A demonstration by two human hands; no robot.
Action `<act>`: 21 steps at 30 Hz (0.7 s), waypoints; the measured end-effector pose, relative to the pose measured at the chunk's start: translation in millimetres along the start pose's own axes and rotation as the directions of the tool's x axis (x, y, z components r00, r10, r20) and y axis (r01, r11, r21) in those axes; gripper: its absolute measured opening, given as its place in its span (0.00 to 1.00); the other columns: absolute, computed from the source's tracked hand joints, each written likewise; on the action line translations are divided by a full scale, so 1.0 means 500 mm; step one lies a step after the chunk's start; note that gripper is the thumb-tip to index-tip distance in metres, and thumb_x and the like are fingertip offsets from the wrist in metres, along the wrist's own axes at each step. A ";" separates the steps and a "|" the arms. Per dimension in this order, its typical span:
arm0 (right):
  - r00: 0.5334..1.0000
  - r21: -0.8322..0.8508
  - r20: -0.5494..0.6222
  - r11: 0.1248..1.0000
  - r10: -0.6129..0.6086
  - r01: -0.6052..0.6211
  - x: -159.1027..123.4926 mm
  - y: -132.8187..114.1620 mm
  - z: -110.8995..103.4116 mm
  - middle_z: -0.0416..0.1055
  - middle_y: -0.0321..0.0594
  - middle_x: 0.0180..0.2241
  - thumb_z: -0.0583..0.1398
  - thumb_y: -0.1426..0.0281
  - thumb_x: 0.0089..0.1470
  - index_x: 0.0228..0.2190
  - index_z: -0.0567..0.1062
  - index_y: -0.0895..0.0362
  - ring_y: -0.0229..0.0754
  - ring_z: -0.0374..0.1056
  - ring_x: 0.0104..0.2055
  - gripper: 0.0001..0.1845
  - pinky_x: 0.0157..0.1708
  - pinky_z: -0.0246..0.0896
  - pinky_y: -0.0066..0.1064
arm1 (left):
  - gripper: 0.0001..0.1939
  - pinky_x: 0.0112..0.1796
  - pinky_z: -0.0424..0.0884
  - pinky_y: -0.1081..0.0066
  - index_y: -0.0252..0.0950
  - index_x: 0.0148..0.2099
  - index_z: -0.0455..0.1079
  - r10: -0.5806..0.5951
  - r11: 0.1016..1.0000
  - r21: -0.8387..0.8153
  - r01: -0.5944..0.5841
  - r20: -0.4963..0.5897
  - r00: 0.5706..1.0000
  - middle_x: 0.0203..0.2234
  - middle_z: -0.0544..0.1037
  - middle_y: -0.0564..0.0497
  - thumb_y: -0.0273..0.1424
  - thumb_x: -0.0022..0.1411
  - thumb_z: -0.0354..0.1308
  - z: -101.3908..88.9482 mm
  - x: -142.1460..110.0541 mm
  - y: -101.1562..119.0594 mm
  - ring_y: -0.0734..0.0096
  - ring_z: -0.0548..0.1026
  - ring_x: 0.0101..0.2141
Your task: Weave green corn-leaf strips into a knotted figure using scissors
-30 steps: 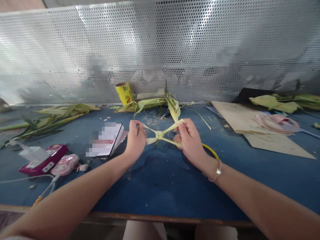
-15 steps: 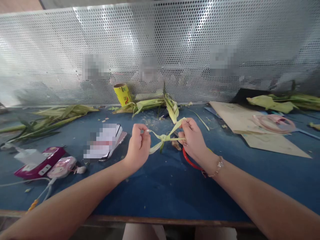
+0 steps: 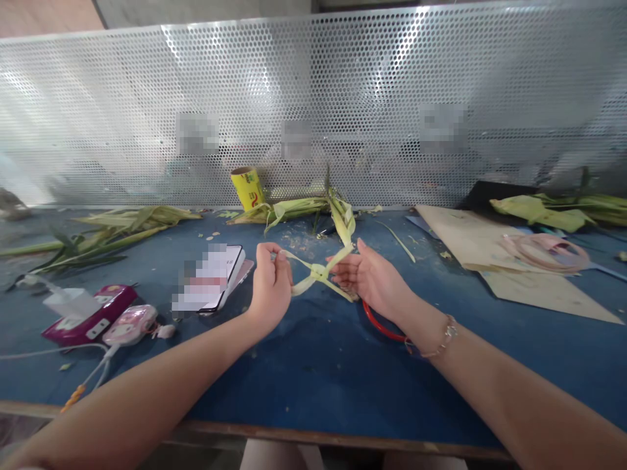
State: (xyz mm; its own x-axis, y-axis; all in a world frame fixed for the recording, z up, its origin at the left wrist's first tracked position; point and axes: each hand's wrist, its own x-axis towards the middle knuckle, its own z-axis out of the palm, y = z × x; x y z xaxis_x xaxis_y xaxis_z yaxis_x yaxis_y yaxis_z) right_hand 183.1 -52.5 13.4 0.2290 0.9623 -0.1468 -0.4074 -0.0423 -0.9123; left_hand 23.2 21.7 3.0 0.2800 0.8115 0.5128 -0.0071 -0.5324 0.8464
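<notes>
A knot of pale green corn husk strips hangs in the air above the blue table, its strips spreading out on both sides. My left hand is closed on the strips at the left. Beside the right-hand strips, my right hand is open, its thumb raised and its fingers apart; whether a fingertip touches a strip I cannot tell. Partly hidden by my right wrist lies a red curved handle. Behind the knot, more corn husks lie on the table.
On the left are a phone, a purple power strip with cables, and a pink case. A yellow roll stands by the perforated metal screen. Brown paper sheets and a pink coil lie at right.
My right hand has let go of the husk strips and its fingers have spread. The right-hand strips now hang loose, one pointing down to the right. My left hand keeps its hold.
</notes>
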 end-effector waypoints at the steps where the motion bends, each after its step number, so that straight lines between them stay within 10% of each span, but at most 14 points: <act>1: 1.000 0.050 0.018 0.999 0.007 -0.008 -0.002 0.000 0.004 0.74 0.44 0.28 0.49 0.52 0.55 0.26 0.76 0.61 0.36 0.67 0.25 0.27 0.30 0.61 0.28 | 0.05 0.17 0.53 0.77 0.40 0.36 0.50 0.000 1.000 -0.005 0.000 -0.012 1.000 0.13 0.55 0.62 0.33 0.65 0.40 0.000 0.002 -0.001 0.79 0.56 0.14; 14: 0.925 -0.254 0.160 0.891 -0.345 0.376 -0.022 0.049 0.039 0.62 0.30 0.21 0.56 0.65 0.53 0.26 0.67 0.56 0.31 0.60 0.22 0.08 0.24 0.54 0.27 | 0.06 0.19 0.55 0.78 0.40 0.36 0.54 -0.111 0.983 -0.132 0.126 0.120 0.987 0.12 0.62 0.62 0.36 0.62 0.45 0.007 -0.011 0.010 0.79 0.59 0.14; 21: 0.846 -0.297 0.133 0.793 -0.516 0.531 -0.018 0.050 0.025 0.57 0.26 0.19 0.55 0.66 0.55 0.27 0.62 0.55 0.29 0.56 0.18 0.08 0.20 0.51 0.26 | 0.17 0.22 0.65 0.75 0.33 0.31 0.63 -0.365 0.693 -0.422 0.585 0.495 0.788 0.19 0.72 0.54 0.43 0.50 0.58 0.015 -0.021 0.039 0.75 0.71 0.21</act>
State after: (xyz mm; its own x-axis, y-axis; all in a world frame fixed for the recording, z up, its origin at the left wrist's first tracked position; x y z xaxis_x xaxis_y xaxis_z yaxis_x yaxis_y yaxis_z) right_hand 159.8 -58.7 -3.4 0.2864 0.8717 0.3977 0.0611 0.3977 -0.9155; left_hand 27.4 0.7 13.2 0.6988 0.7149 0.0246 -0.2457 0.2076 0.9469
